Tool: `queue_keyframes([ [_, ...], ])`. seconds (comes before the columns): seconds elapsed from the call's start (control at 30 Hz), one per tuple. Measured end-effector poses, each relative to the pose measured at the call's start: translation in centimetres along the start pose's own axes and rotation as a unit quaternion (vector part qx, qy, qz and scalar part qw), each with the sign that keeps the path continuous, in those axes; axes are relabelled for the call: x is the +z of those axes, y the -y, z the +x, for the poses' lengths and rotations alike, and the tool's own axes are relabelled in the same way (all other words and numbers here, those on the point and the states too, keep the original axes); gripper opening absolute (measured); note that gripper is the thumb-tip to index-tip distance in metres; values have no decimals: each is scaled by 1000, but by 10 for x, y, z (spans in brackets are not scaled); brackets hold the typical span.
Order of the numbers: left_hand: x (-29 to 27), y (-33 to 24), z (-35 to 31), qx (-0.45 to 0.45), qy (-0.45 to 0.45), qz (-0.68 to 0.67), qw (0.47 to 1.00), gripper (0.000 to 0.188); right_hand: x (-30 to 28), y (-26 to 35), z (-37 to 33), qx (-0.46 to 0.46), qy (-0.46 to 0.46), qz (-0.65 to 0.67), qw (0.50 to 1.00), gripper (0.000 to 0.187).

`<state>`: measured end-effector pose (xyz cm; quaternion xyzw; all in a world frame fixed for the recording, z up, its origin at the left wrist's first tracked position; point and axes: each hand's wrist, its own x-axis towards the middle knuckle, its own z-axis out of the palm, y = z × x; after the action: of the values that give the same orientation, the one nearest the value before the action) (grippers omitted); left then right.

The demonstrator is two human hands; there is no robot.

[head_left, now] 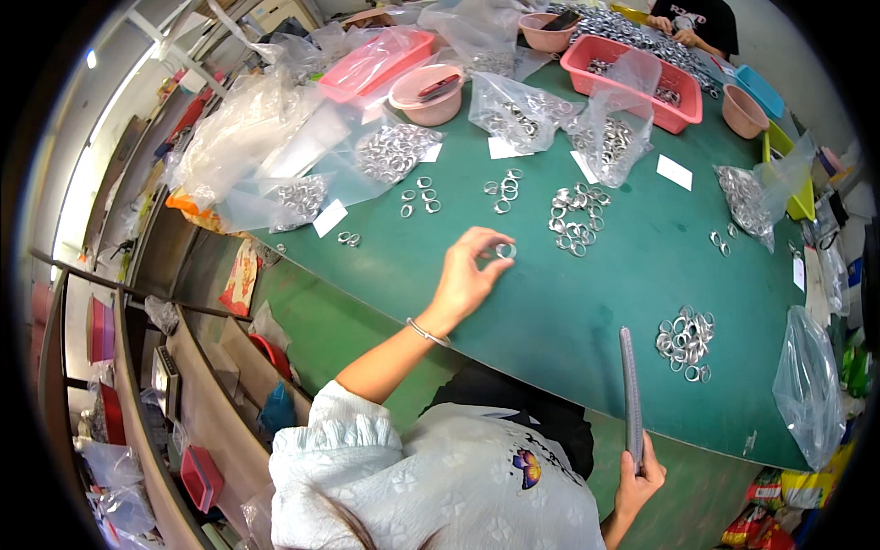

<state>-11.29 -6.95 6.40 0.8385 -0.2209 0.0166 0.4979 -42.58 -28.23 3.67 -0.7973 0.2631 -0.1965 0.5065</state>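
Observation:
My left hand (464,277) is raised over the green table (412,293), thumb and fingertips pinching a silver ring (511,251). Lower right, my right hand (639,483) grips the bottom end of a grey tapered ring mandrel (632,394), which stands up with its narrow tip pointing away from me. To the right of the mandrel lies a loose pile of silver rings (685,344). Beyond my left hand are a larger cluster of rings (577,220) and smaller groups of rings (503,190), (421,196).
Clear bags of rings (396,151) line the far side beside white paper slips (675,172). Behind them stand pink trays (632,78) and a pink bowl (426,96). An empty plastic bag (808,390) lies at the right edge. Another person (697,27) sits at the far end.

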Motion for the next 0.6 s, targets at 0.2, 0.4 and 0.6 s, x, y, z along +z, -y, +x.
queue_keyframes([
  [0.2, -33, 54, -4, -67, -61, 96, 991, 26, 6, 0, 4, 21, 21, 2, 1000, 38],
  [0.4, -8, 46, 19, 24, -14, 79, 996, 29, 10, 3, 5, 23, 14, 2, 1000, 39],
  [0.6, 4, 53, 50, 25, -5, 57, 998, 28, 5, 6, 0, 7, -6, -10, 1000, 39],
])
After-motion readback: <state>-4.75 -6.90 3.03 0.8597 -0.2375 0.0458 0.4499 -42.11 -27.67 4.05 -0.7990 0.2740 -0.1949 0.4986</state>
